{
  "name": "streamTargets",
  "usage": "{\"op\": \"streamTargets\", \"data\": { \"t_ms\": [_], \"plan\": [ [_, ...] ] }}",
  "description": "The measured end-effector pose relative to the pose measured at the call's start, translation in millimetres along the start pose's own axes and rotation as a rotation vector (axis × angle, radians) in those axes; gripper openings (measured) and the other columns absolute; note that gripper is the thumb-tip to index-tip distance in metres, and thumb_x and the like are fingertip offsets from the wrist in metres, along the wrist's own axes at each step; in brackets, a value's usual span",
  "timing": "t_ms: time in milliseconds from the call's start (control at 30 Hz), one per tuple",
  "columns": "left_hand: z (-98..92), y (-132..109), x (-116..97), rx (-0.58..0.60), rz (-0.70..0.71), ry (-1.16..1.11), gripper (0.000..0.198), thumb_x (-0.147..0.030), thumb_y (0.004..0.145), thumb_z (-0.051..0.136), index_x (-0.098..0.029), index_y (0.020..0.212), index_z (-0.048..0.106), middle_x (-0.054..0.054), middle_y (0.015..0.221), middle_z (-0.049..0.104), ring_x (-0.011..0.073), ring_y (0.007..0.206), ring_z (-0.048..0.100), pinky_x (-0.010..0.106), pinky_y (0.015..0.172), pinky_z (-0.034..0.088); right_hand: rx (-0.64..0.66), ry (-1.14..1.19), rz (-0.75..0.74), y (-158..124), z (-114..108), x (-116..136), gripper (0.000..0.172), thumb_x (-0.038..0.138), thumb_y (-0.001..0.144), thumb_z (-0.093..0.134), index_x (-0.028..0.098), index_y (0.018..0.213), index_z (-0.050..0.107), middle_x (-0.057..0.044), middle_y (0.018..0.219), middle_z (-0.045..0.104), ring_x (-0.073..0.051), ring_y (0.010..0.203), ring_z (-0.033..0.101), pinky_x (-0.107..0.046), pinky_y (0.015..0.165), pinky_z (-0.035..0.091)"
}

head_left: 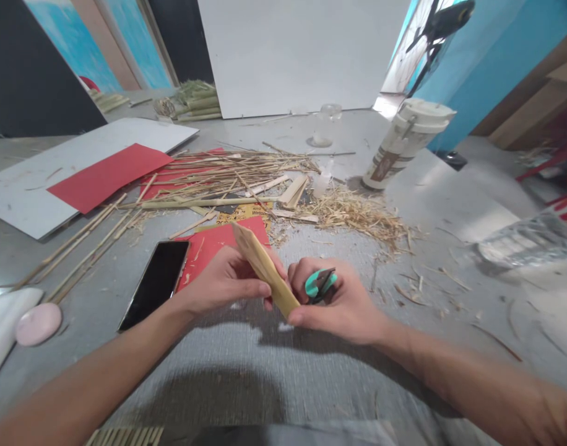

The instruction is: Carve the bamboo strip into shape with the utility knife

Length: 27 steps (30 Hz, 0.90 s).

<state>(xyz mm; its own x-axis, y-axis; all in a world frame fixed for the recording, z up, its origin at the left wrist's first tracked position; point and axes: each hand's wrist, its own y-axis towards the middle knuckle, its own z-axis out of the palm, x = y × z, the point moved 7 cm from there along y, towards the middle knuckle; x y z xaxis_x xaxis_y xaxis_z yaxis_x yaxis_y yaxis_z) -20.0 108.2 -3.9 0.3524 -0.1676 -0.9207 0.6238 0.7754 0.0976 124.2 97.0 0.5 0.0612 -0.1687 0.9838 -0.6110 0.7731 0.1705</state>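
A flat, pale-yellow strip [267, 272], like a piece of bamboo or flattened straw, slants between my hands above the grey floor. My left hand [230, 279] is closed on its middle, thumb on the near face and fingers behind. At its lower end, the thumb of my right hand [341, 303] presses against the strip. Curled in that same hand is a small teal-handled tool [319, 285] with a dark metal part; its exact kind is hidden by the fingers. Under the left wrist area lies a red sheet [200, 257], beside a black phone [158, 282].
Thin dry stalks [218, 170] lie ahead in a loose pile, beside straw shavings [362, 217]. A white-lidded canister [406, 145] stands at the right, near a clear plastic bottle [529, 241]. A white board [116, 136] carries another red sheet [109, 176]. A pink round object [39, 324] sits left.
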Motion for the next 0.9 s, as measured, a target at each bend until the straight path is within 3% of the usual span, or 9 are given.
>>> {"op": "streamTargets", "data": {
  "t_ms": [167,333,467,567,667,767,900],
  "plan": [
    [-1.1,-1,-1,-0.038,0.020,-0.052,0.021,-0.024,0.082,0.095,-0.018,0.096,0.080,0.005,0.085,0.081,0.0171,0.068,0.077,0.023,0.060,0.061,0.076,0.117,0.009,1,5,0,0.043,0.061,0.088,0.083,0.023,0.080,0.063,-0.001,0.080,0.067,-0.015,0.068,0.056,-0.030,0.061,0.043],
    [-5.0,0,-2,-0.059,0.054,-0.049,0.024,-0.024,0.079,0.097,-0.018,0.089,0.076,0.004,0.083,0.080,0.0157,0.070,0.076,0.023,0.065,0.061,0.074,0.079,0.004,1,5,2,0.035,0.053,0.090,0.081,0.023,0.080,0.065,0.002,0.071,0.061,-0.014,0.065,0.051,-0.028,0.057,0.038],
    [0.0,3,-2,-0.083,0.093,-0.044,0.023,-0.030,0.085,0.093,-0.017,0.083,0.075,0.004,0.080,0.075,0.0131,0.067,0.070,0.022,0.065,0.058,0.055,0.011,-0.008,1,5,7,0.028,0.045,0.093,0.077,0.023,0.081,0.063,0.004,0.067,0.061,-0.012,0.058,0.047,-0.028,0.055,0.036],
    [11.4,4,0,-0.109,0.108,-0.151,0.019,-0.033,0.095,0.085,-0.018,0.087,0.075,0.002,0.083,0.070,0.0122,0.073,0.068,0.022,0.068,0.057,-0.015,-0.105,-0.050,2,-2,16,0.024,0.037,0.094,0.075,0.024,0.081,0.059,0.004,0.068,0.065,-0.011,0.056,0.048,-0.027,0.054,0.037],
    [22.8,4,7,-0.146,0.062,-0.283,0.016,-0.034,0.100,0.078,-0.020,0.097,0.073,0.001,0.085,0.068,0.0119,0.075,0.067,0.021,0.070,0.056,-0.086,-0.328,-0.229,2,-16,35,0.020,0.038,0.099,0.068,0.023,0.088,0.061,0.002,0.076,0.067,-0.013,0.063,0.053,-0.029,0.061,0.040],
    [31.8,2,13,-0.137,0.036,-0.346,0.016,-0.036,0.107,0.068,-0.020,0.109,0.070,0.000,0.076,0.068,0.0125,0.065,0.067,0.023,0.067,0.055,-0.105,-0.624,-0.441,1,-25,52,0.032,0.048,0.111,0.048,0.021,0.102,0.063,-0.001,0.084,0.063,-0.017,0.073,0.054,-0.033,0.068,0.040],
    [38.1,1,16,-0.091,0.059,-0.405,0.020,-0.034,0.114,0.052,-0.019,0.113,0.065,-0.001,0.065,0.065,0.0119,0.052,0.057,0.023,0.059,0.049,-0.091,-0.882,-0.466,4,-30,50,0.042,0.048,0.117,0.035,0.017,0.111,0.062,-0.005,0.090,0.060,-0.020,0.080,0.052,-0.035,0.073,0.039]
  ]
}}
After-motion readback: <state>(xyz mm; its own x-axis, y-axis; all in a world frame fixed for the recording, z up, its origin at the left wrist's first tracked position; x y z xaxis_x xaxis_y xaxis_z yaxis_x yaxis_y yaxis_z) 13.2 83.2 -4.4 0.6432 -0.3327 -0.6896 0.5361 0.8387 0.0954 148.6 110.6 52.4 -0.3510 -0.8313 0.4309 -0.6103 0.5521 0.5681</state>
